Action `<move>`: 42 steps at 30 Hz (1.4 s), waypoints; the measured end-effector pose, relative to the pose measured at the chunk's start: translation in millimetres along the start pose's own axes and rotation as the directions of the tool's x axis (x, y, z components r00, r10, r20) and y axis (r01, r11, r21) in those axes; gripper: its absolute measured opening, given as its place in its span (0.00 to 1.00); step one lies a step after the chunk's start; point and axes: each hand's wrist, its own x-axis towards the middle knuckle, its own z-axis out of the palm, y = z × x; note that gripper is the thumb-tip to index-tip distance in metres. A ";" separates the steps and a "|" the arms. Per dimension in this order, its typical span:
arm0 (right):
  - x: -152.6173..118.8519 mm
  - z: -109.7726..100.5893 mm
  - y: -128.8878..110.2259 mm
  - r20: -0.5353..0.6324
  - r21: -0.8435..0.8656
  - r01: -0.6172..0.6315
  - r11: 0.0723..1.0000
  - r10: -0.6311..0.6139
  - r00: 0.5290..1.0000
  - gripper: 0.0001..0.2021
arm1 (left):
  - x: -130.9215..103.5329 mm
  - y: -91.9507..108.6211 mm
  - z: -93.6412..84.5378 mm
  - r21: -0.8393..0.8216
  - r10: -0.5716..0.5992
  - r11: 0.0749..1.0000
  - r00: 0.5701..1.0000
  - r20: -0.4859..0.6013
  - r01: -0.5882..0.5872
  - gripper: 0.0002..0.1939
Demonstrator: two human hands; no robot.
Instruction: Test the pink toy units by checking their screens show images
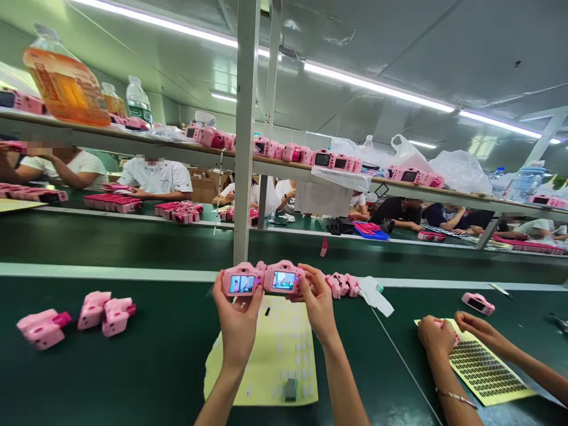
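Observation:
My left hand (238, 331) holds up a pink toy camera (228, 290) with its back screen lit. A second pink toy camera (284, 266), its screen lit too, is gripped in my right hand (320, 307). The two cameras stand side by side, lenses facing away from me. Under my hands lies a yellow sticker sheet (266, 378) with scattered pale labels and a small grey-green block (290, 389) on it. Just beyond my right hand sit several more pink cameras (341, 284) and a piece of white film or paper (375, 294).
Several pink cameras (94, 309) lie at the left on the green bench. At right, a co-worker's hands (437, 337) work over a yellow sheet of black labels (488, 373). A shelf (293, 165) on a white post (245, 177) crosses ahead, carrying cameras, bottles and plastic bags. People sit beyond.

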 end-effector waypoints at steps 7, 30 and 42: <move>-87.5 -23.8 48.4 -0.097 -0.036 -0.222 0.974 0.217 0.971 0.32 | -66.9 -39.8 -56.2 0.061 -0.203 0.977 0.979 -0.020 0.203 0.41; -180.2 -32.5 58.0 -0.121 -0.021 -0.381 0.924 0.376 0.919 0.24 | -134.5 -30.7 -100.3 0.091 -0.296 0.950 0.954 -0.052 0.300 0.46; -213.5 -33.1 14.9 -0.174 0.029 -0.393 0.919 0.392 0.903 0.19 | -121.8 -40.6 -120.5 0.393 -0.233 0.890 0.972 -0.038 0.228 0.46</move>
